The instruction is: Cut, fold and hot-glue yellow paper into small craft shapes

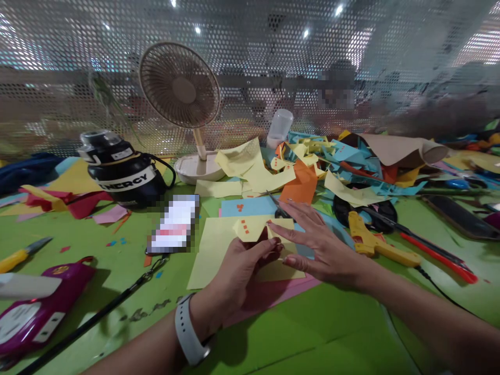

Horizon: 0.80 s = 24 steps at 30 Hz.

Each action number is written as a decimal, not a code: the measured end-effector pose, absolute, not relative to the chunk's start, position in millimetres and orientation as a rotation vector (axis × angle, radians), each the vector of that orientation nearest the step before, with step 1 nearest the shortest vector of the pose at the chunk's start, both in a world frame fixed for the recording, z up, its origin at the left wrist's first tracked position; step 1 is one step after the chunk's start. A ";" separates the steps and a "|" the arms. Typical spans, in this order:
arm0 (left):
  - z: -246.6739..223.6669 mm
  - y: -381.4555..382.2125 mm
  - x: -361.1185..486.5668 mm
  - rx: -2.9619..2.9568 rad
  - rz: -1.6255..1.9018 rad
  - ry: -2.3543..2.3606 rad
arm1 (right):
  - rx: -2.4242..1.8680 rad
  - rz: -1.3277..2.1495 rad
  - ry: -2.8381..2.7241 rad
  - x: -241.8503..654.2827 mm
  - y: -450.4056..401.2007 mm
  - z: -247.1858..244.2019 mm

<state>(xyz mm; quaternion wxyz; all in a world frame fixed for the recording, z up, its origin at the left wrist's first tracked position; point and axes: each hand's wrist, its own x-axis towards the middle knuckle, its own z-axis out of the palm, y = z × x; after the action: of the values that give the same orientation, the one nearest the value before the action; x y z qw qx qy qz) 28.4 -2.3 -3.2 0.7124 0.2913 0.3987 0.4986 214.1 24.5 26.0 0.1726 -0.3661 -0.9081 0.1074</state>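
Note:
My left hand (244,271) is closed round a folded yellow paper piece (250,228) that has small orange squares stuck in a row on it. Fingers spread, my right hand (318,242) hovers at the right side of that piece, its index fingertip close to or touching the paper's edge; I cannot tell which. Underneath lie a flat yellow sheet (209,247), a blue sheet (253,207) with small orange bits on it, and a pink sheet (269,299). Scissors (280,212) are partly hidden behind my right hand.
A yellow glue gun (371,242) and a red-and-black tool (433,252) lie at right. Behind is a heap of paper scraps (344,156). On the left stand a fan (201,166), a black flask (125,177), a phone (174,224), a cutter (23,255) and a purple device (42,302).

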 end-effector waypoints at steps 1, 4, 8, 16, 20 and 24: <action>-2.8 -2.8 28.5 0.641 1.109 0.878 | -1.017 0.310 -2.562 214.0 24.8 25.8; -1.7 -3.6 28.2 0.636 1.099 0.885 | -0.951 0.387 -2.473 214.0 25.0 25.9; -3.1 -2.4 27.7 0.650 1.080 0.905 | -0.996 0.625 -2.180 213.4 25.1 24.2; -0.5 -6.2 29.9 0.739 1.089 0.895 | -1.070 1.071 -1.943 210.2 26.4 13.9; 0.3 -8.2 31.7 0.674 1.099 0.900 | -1.103 1.105 -1.925 207.5 23.8 15.9; -0.4 -8.0 31.5 0.694 1.084 0.891 | -1.089 1.198 -1.866 205.5 24.0 14.1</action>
<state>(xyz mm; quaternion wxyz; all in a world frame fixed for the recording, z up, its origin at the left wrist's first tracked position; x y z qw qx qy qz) 31.5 -8.0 -0.4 0.7091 0.3126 0.4015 0.4881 205.5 24.0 14.1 0.3292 -0.4161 -0.7133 0.4579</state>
